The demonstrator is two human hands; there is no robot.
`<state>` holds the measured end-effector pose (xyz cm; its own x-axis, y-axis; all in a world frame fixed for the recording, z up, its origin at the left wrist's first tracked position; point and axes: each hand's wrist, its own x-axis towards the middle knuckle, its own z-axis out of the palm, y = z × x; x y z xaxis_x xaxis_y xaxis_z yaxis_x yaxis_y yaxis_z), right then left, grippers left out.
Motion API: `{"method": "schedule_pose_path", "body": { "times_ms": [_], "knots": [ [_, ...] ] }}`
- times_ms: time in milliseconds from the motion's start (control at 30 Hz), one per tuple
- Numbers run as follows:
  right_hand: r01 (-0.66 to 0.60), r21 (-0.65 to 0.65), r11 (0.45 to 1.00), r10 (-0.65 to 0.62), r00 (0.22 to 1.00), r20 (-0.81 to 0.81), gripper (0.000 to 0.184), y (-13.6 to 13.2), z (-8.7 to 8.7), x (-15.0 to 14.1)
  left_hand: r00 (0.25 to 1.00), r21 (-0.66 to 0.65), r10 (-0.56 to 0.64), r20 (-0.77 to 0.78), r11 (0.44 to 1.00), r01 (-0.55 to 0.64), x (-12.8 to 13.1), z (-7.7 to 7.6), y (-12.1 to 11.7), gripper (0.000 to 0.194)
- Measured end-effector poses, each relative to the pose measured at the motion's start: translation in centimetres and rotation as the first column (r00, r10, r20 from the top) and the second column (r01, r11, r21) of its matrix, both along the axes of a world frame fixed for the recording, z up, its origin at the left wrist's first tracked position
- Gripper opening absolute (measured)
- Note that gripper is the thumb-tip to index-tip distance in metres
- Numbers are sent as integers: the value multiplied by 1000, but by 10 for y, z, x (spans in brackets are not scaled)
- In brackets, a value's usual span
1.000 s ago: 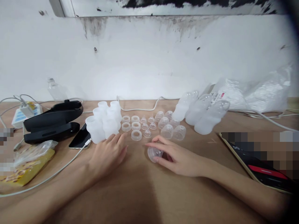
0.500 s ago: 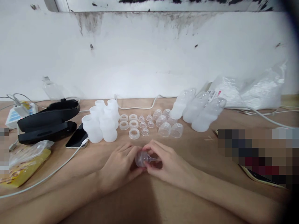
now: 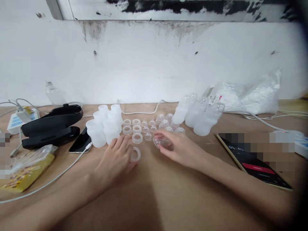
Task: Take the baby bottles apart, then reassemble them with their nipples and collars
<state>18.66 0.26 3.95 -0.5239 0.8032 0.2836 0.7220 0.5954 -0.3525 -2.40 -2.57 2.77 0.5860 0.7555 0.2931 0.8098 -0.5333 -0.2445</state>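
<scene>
In my left hand is a translucent bottle screw ring, tilted with its opening towards the right; the fingers partly cover it. My right hand has its thumb and fingers around a clear dome cap, close to the front of the cap group. Beyond the hands stand several loose screw rings, small clear bottle nipples and more dome caps. White open bottles stand in a cluster behind my left hand. Capped bottles are farther right.
A phone with a cable, a black case-like object and a yellow snack bag lie left. At right lies a large phone showing a timer. Plastic bags rest against the wall, with a white cable along it.
My hands have moved apart. The left hand keeps the screw ring and has shifted left; the right hand has let go of it, reached forward and taken hold of a dome cap.
</scene>
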Motion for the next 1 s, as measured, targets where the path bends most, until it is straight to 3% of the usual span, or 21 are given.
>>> {"method": "schedule_pose_path", "body": {
  "times_ms": [100, 167, 300, 500, 633, 867, 1000],
  "knots": [
    [27, 130, 991, -55, 974, 218, 28, 4, 4, 6, 998, 97, 13, -68, 995, -6, -1, -3, 1, 39],
    [-9, 98, 995, -21, 956, 294, 22, 5, -1, 8, 994, 101, -33, -106, 994, 44, 0, -1, -1, 33],
    [-31, 54, 998, 14, 957, 290, 23, 7, -16, 10, 981, -28, -116, -158, 993, 113, -1, 6, -1, 24],
    [-51, 113, 992, 19, 963, 270, 37, 2, -16, 4, 985, -180, -62, -159, 983, 33, -4, 13, 7, 31],
    [-91, 140, 986, 40, 942, 332, 26, 2, -19, 1, 989, -219, -37, -141, 976, 5, -2, 15, 9, 35],
    [120, 198, 973, -188, 908, 374, 24, 9, -25, -1, 992, -61, -17, -122, 998, 10, -4, 0, 11, 32],
    [173, 171, 970, -224, 910, 348, 24, 12, -27, -6, 993, -5, -48, -110, 999, 48, -6, -5, 14, 39]
  ]
}}
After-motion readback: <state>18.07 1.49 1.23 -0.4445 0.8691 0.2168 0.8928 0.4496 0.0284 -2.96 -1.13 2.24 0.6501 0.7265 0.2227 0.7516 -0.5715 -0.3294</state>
